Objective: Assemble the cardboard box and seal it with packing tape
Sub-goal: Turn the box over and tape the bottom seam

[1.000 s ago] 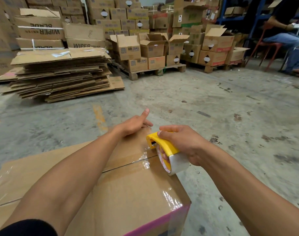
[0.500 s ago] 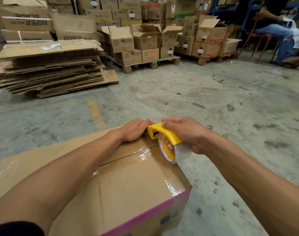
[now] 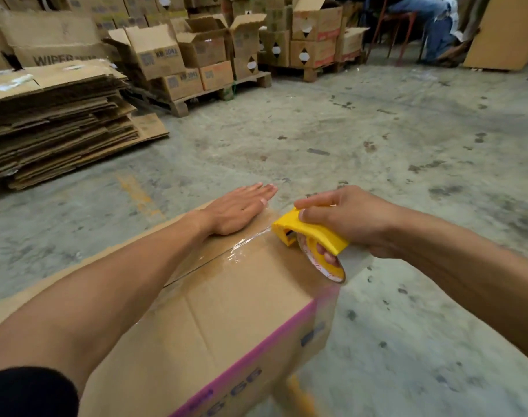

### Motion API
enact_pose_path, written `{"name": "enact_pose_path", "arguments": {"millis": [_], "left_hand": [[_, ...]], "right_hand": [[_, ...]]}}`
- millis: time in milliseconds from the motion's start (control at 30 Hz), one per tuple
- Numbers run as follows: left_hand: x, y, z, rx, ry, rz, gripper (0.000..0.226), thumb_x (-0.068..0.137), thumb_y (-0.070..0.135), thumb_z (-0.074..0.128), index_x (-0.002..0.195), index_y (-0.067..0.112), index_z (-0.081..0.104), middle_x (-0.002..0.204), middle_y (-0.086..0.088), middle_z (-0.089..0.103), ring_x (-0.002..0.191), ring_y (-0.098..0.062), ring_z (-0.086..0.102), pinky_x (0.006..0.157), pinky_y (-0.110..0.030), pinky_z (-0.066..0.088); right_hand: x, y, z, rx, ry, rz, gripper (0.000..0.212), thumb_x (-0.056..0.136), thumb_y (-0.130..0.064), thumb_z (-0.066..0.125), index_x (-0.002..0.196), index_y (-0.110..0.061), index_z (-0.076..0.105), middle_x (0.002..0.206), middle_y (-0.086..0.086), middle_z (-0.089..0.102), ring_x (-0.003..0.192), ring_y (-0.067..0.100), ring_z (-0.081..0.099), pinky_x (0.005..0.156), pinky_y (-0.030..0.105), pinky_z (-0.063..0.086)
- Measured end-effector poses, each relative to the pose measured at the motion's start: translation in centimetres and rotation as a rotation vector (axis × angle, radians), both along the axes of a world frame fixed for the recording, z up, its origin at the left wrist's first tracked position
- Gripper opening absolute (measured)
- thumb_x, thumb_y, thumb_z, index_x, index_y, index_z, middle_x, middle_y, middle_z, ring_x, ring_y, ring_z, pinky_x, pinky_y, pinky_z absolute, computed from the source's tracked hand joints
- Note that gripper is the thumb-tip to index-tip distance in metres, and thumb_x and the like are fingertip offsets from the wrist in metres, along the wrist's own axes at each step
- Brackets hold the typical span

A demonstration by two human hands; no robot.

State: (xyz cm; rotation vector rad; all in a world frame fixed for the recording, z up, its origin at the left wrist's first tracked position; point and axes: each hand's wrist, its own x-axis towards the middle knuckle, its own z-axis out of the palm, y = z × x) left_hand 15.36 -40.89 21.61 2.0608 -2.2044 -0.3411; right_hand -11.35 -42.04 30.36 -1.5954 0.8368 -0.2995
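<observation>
A brown cardboard box [image 3: 232, 320] with a pink band along its top edge stands in front of me, flaps closed. Clear packing tape [image 3: 241, 251] runs shiny along the centre seam to the far edge. My left hand [image 3: 238, 207] lies flat, fingers straight, pressing the far part of the top beside the seam. My right hand [image 3: 350, 219] grips a yellow tape dispenser [image 3: 309, 233] with its roll, held at the box's far right edge, the blade end pointing toward the seam.
Flattened cardboard sheets [image 3: 55, 121] are stacked on the floor at the left. Pallets [image 3: 214, 91] with open and stacked cartons line the back. A seated person [image 3: 428, 22] is at the far right, beside a leaning board [image 3: 503, 31]. Stained concrete floor [image 3: 377, 139] lies ahead.
My left hand has gone from a pointing, loosely curled pose near the dispenser to lying flat on the box top. The dispenser shifted slightly right, off the box edge. The view tilted down.
</observation>
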Motion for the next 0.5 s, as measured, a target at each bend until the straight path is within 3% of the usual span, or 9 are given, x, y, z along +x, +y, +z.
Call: {"name": "enact_pose_path", "arguments": {"millis": [133, 233, 300, 367, 500], "left_hand": [[-1.9, 1.6, 0.6, 0.007, 0.024, -0.079, 0.049, 0.105, 0.033, 0.010, 0.154, 0.028, 0.011, 0.161, 0.012, 0.001, 0.148, -0.005, -0.005, 0.121, -0.030, -0.004], [-3.9, 2.9, 0.8, 0.020, 0.049, -0.163, 0.047, 0.106, 0.029, 0.012, 0.153, 0.026, 0.008, 0.151, 0.020, -0.002, 0.143, 0.004, -0.003, 0.118, -0.023, -0.007], [-4.4, 3.2, 0.8, 0.023, 0.081, -0.154, 0.044, 0.106, 0.028, 0.011, 0.150, 0.031, 0.004, 0.148, 0.023, 0.001, 0.141, 0.006, -0.002, 0.118, -0.023, -0.006], [-4.4, 3.3, 0.7, 0.004, 0.061, -0.145, 0.042, 0.106, 0.032, 0.009, 0.146, 0.037, 0.001, 0.148, 0.027, 0.001, 0.141, 0.008, -0.002, 0.118, -0.022, -0.005], [-4.5, 3.4, 0.5, -0.006, 0.017, -0.143, 0.040, 0.105, 0.033, 0.008, 0.144, 0.039, 0.000, 0.144, 0.027, -0.002, 0.137, 0.009, 0.000, 0.118, -0.024, -0.002]], "right_hand": [[1.1, 0.8, -0.2, -0.220, 0.122, -0.087, 0.027, 0.085, -0.019, 0.066, 0.111, -0.019, 0.074, 0.064, -0.006, 0.063, 0.038, -0.001, 0.054, 0.062, 0.025, 0.050], [1.3, 0.9, 0.0, -0.195, 0.146, -0.091, 0.022, 0.085, -0.016, 0.063, 0.101, -0.015, 0.078, 0.062, 0.001, 0.065, 0.038, 0.006, 0.053, 0.059, 0.030, 0.051], [1.3, 1.0, 0.6, -0.138, 0.183, -0.073, 0.024, 0.087, -0.015, 0.061, 0.104, -0.008, 0.076, 0.069, 0.014, 0.066, 0.043, 0.018, 0.054, 0.055, 0.033, 0.052], [1.3, 0.8, 1.1, -0.099, 0.226, -0.072, 0.029, 0.087, -0.017, 0.062, 0.111, -0.005, 0.072, 0.076, 0.020, 0.066, 0.050, 0.024, 0.055, 0.059, 0.037, 0.054], [1.3, 1.0, 1.3, -0.089, 0.283, -0.076, 0.041, 0.087, -0.026, 0.062, 0.122, -0.007, 0.067, 0.077, 0.016, 0.069, 0.056, 0.024, 0.059, 0.072, 0.040, 0.057]]}}
